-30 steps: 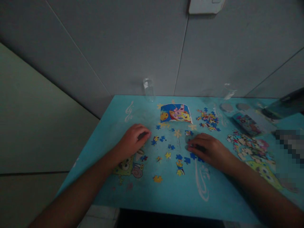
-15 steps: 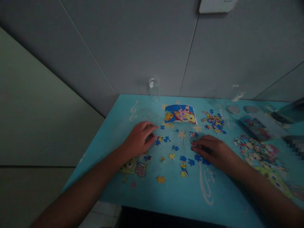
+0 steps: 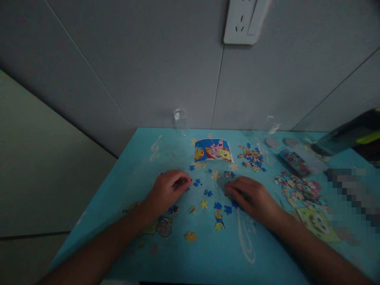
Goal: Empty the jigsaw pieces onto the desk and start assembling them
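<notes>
puzzle pieces point(image 3: 208, 198) lie loose on the blue table point(image 3: 178, 253) between my two hands. my left hand point(image 3: 166, 192) rests palm down, fingers curled, its fingertips pinching what looks like one small blue piece, though the dim light makes that hard to confirm. my right hand point(image 3: 252, 198) lies flat over a few pieces, fingers loose, gripping nothing. one picture card point(image 3: 213, 150) sits beyond them, one heap of pieces point(image 3: 251, 157) beside it, and two clear jars point(image 3: 180, 120) stand by the wall.
</notes>
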